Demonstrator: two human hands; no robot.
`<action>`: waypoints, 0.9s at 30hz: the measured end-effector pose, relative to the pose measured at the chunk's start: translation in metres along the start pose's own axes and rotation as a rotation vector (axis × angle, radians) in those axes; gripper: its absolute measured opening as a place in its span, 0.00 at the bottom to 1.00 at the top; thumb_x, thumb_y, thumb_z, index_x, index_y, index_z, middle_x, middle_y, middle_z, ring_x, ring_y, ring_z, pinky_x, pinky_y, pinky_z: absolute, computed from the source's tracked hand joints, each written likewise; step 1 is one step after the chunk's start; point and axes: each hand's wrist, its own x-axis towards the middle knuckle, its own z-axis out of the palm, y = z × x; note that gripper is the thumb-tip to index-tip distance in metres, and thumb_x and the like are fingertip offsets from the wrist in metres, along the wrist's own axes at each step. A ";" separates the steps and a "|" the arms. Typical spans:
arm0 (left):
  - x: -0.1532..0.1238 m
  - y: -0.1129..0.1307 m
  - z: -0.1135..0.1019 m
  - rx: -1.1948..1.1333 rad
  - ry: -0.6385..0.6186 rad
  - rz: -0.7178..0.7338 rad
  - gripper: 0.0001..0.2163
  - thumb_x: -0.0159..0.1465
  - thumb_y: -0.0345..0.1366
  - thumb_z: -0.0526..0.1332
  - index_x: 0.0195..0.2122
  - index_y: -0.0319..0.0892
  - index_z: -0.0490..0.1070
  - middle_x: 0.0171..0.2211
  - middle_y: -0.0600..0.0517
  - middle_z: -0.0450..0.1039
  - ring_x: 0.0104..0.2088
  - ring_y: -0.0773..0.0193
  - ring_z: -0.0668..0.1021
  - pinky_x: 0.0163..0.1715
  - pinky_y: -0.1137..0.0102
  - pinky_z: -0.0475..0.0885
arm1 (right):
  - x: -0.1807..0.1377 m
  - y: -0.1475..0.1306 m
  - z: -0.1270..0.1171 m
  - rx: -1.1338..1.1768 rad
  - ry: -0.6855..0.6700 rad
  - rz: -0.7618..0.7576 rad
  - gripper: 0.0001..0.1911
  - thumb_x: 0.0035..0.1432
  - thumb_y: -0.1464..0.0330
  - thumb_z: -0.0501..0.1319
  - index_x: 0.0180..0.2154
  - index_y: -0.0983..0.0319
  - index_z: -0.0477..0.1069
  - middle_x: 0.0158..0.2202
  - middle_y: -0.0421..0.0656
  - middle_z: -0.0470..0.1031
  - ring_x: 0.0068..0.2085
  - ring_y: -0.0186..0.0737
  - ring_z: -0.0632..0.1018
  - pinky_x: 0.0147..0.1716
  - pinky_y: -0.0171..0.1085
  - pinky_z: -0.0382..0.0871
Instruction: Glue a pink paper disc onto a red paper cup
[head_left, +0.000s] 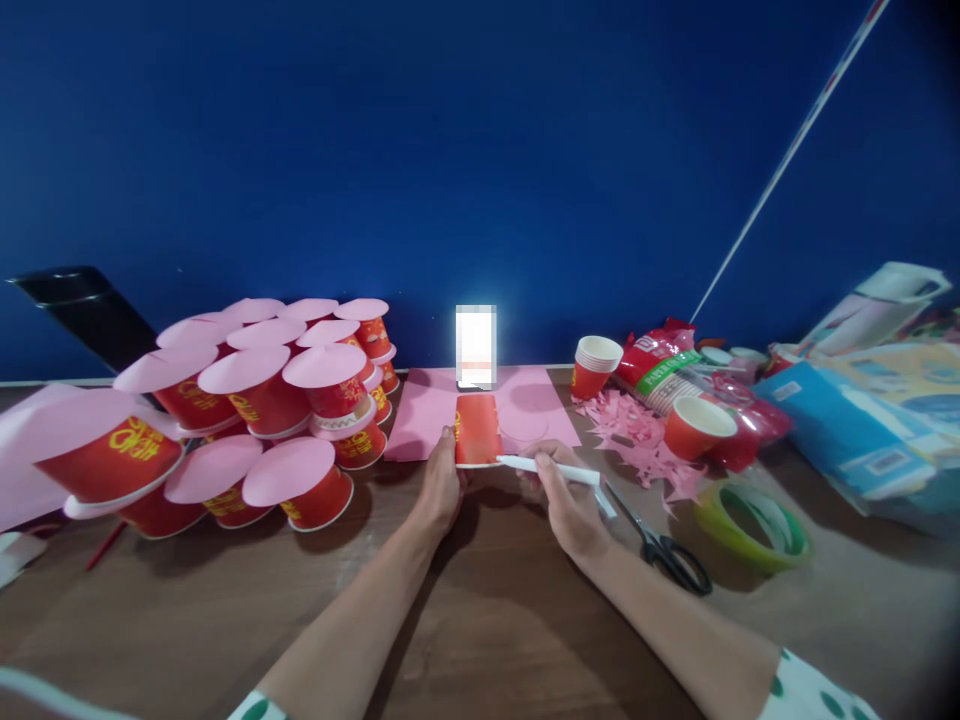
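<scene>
My left hand [442, 488] is closed on the side of a red paper cup [478, 428], whose white rim faces down towards me. Between the fingers of my right hand [568, 508] is a white marker [559, 470], its tip at the right side of the cup's rim. Under and behind the cup lies a pink paper sheet [420, 415], with a faint round outline on its right part. A short white piece [606, 502] shows just right of my right hand; I cannot tell what it is.
Stacked red cups with pink paper discs [244, 375] stand at left. At right are scissors [671, 560], a tape roll [754, 525], pink scraps [637, 440], stacked cups [596, 365], one cup [697, 428] and a blue packet [847, 430]. A bright phone-like screen [476, 345] stands behind.
</scene>
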 end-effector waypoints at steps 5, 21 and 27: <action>0.000 0.000 0.000 0.008 -0.003 -0.010 0.19 0.57 0.50 0.62 0.38 0.37 0.72 0.32 0.49 0.79 0.38 0.58 0.79 0.45 0.65 0.70 | -0.001 0.002 0.000 -0.001 -0.041 0.042 0.14 0.61 0.60 0.55 0.30 0.62 0.70 0.23 0.39 0.71 0.22 0.32 0.67 0.20 0.31 0.59; 0.001 -0.001 -0.001 -0.031 -0.007 -0.001 0.17 0.61 0.47 0.59 0.39 0.37 0.73 0.34 0.48 0.80 0.41 0.58 0.80 0.47 0.65 0.70 | -0.002 0.000 0.001 0.005 -0.012 -0.012 0.11 0.60 0.62 0.56 0.35 0.61 0.71 0.28 0.41 0.74 0.26 0.34 0.70 0.25 0.32 0.64; 0.000 -0.001 -0.001 -0.033 0.046 -0.022 0.18 0.59 0.49 0.61 0.37 0.37 0.73 0.33 0.48 0.79 0.39 0.58 0.80 0.47 0.64 0.70 | -0.004 -0.001 0.000 -0.011 -0.069 -0.014 0.11 0.60 0.61 0.56 0.34 0.61 0.71 0.24 0.39 0.70 0.24 0.33 0.68 0.22 0.32 0.61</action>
